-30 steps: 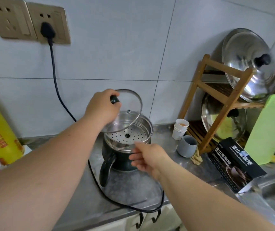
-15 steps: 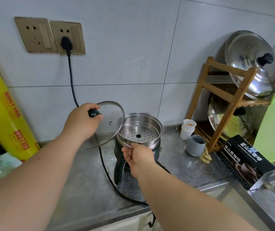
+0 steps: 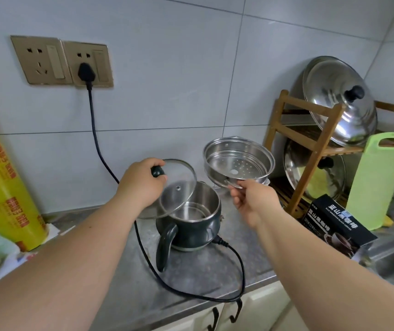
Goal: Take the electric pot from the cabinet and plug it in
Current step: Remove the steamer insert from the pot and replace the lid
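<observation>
The right hand (image 3: 253,201) pinched the steamer basket (image 3: 239,162) up right of the electric pot (image 3: 191,223); the left hand (image 3: 141,185) gripped the glass lid (image 3: 174,189) tilted over it.

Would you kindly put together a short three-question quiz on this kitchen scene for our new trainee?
1. True or false: the plug sits in the left-hand wall socket.
2. What does the right hand hold? A) glass lid B) steamer tray C) coffee box
3. Fill in: the left hand grips the glass lid by its dark ____.

Key:
1. False; it is in the right-hand socket.
2. B; the steamer tray is held above the counter, right of the electric pot.
3. Knob.
</observation>
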